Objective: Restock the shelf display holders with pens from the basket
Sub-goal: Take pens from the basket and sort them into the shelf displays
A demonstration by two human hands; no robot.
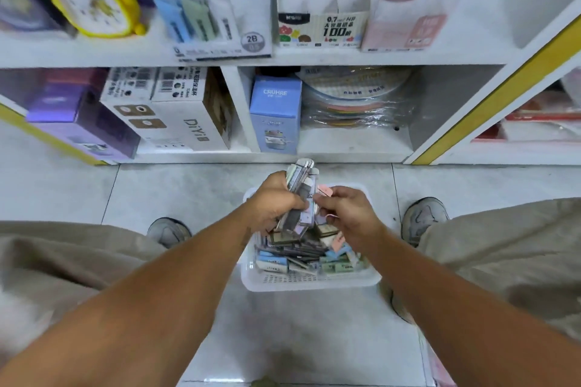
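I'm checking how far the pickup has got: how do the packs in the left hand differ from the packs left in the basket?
The packs in the left hand form a bundle gripped by the left hand, standing roughly upright above the basket; the packs in the basket lie flat in a loose jumble. The held bundle is smaller than the basket's pile. The right hand pinches at the bundle, not the pile. Both are small pastel packets.

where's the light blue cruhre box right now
In the head view, the light blue box stands on the bottom shelf, just right of the white divider, with plastic-wrapped round packs on its right.
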